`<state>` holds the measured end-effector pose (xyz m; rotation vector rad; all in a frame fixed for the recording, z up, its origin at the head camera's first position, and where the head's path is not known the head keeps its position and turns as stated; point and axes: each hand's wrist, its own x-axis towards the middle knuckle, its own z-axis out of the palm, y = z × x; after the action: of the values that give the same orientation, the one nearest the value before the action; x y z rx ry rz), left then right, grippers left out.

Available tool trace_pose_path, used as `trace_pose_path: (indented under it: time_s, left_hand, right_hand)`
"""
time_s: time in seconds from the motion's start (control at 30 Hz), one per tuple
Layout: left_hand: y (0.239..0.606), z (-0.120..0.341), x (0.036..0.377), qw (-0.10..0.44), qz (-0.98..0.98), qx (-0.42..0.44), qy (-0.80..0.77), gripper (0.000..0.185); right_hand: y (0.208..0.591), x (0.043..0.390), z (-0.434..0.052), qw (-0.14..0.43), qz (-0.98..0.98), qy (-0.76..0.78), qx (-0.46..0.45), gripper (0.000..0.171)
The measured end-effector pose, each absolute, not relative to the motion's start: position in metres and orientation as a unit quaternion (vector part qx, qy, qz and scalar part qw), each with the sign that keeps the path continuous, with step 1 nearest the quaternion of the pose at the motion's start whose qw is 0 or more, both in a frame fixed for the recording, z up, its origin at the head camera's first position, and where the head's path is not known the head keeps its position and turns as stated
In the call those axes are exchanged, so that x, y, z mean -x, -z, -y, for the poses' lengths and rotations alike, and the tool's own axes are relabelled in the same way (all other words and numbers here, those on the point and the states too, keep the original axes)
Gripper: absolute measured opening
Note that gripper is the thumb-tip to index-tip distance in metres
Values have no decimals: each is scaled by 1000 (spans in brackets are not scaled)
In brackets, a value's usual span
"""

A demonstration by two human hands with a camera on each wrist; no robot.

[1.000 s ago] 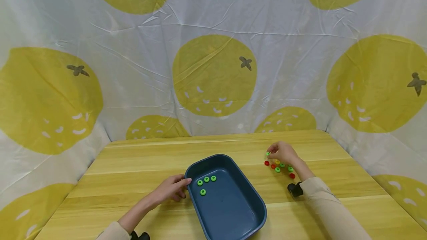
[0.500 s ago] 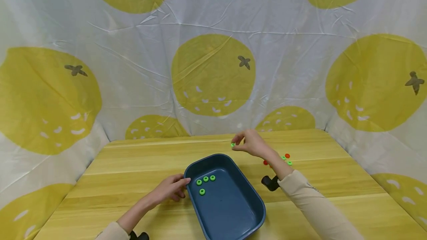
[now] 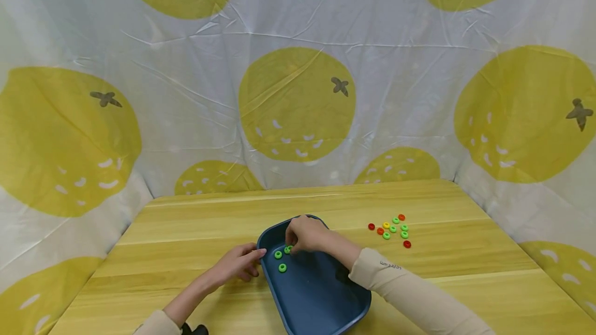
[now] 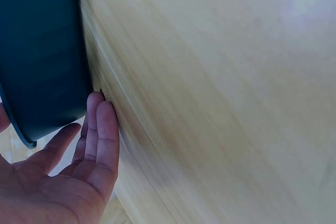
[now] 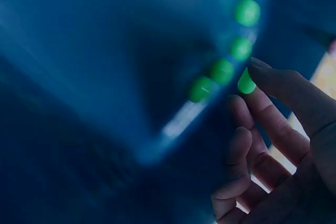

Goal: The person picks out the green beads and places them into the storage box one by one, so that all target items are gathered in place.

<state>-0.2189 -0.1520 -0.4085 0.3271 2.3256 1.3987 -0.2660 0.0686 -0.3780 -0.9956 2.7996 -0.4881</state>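
Head view shows a dark blue tray (image 3: 326, 299) on the wooden bench (image 3: 186, 231), set at about 6 o'clock of the bench top and turned slightly askew. The right hand (image 3: 303, 234) reaches over the tray's far left corner, fingers curled downward. From the right wrist view, this hand (image 5: 273, 129) pinches a green ring (image 5: 245, 82) between thumb and fingertip, just beside a row of four other green rings (image 5: 223, 71) lying inside the tray; that view is dim and blurred. In the head view two green rings (image 3: 280, 261) lie plainly on the tray floor, at 7 o'clock from the right hand, and part of another shows at its fingertips.

The left hand (image 3: 239, 263) rests on the bench at 9 o'clock of the tray, fingers straight and close together, their tips touching the tray's outer wall. The left wrist view confirms this: the hand (image 4: 79, 171) lies flat with relaxed fingers against the tray's wall (image 4: 42, 51), holding nothing.

A loose cluster of small rings (image 3: 391, 229) in red, orange, yellow and green lies on the bench at 2 o'clock of the tray, well apart from both hands. A white cloth printed with large yellow fruit (image 3: 298, 105) hangs behind the bench and wraps around its sides.
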Motion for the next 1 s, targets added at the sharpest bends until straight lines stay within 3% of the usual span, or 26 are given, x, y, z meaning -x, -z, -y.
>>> trace_pose_path:
  time_s: [0.5,0.73,1.0]
  left_hand:
    - [407,153,219,210,-825,-121,-510,37]
    - [407,152,219,207,-825,-124,-511,44]
    - [408,153,221,210,-826,-122,-509,43]
  right_hand:
    - [394,263,-71,72,-927,153,335,13]
    - [368,269,-88,46,-914,208,346,15]
    - [334,290,-144,11,-899,302,316,17]
